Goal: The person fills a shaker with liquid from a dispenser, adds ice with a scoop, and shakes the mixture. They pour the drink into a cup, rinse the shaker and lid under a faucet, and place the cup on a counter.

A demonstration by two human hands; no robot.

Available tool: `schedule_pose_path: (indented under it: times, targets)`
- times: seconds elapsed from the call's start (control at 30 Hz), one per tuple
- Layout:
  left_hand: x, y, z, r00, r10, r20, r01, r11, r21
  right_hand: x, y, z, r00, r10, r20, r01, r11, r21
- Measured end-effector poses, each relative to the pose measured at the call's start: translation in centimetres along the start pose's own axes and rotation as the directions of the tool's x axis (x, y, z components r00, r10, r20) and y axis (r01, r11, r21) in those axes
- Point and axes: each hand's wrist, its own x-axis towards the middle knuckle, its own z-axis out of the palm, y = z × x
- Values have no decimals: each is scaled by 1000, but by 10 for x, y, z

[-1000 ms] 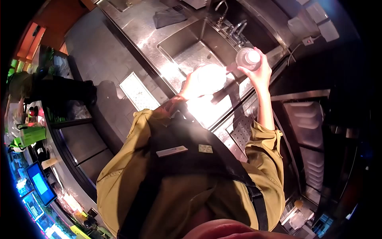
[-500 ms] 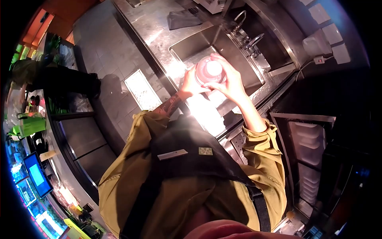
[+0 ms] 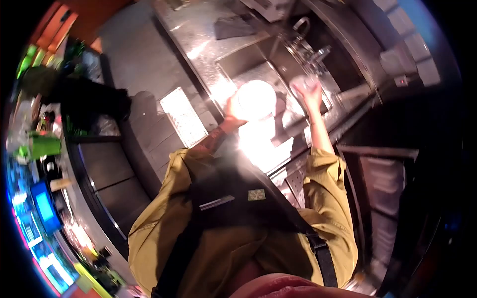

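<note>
My left hand [image 3: 232, 112] is wrapped round the side of a round container [image 3: 257, 101] over the sink's near left part. Glare turns its top almost pure white, so its contents cannot be made out. Further right, my right hand [image 3: 313, 94] holds a round translucent lid-like piece [image 3: 301, 83] near the taps. That piece is blurred, and its exact kind is hard to tell. The two hands are apart, both above the steel sink [image 3: 236, 63].
Chrome taps [image 3: 310, 55] stand along the sink's far right rim. A dark folded cloth [image 3: 233, 28] lies on the steel counter [image 3: 191, 32]. Another person [image 3: 74, 94] in dark clothing is at the left. A screen [image 3: 45, 206] glows at lower left.
Both hands were together on the round container. My right hand has moved right toward the taps with the translucent piece, while my left hand keeps the container, now showing a bright white top.
</note>
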Motion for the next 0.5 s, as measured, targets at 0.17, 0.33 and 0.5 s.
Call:
schedule_pose_path:
  times: [0.17, 0.33, 0.5]
  targets:
    - [-36, 35, -34, 977, 152, -152, -110, 961, 255, -54, 13, 23, 632, 235, 738, -761, 366, 535]
    - [-74, 73, -79, 889, 287, -357, -115, 894, 432, -95, -26, 60, 606, 220, 764, -766, 418, 488]
    - [-144, 103, -149, 783, 307, -541, -4, 872, 489, -120, -74, 95, 666, 169, 726, -676, 549, 492]
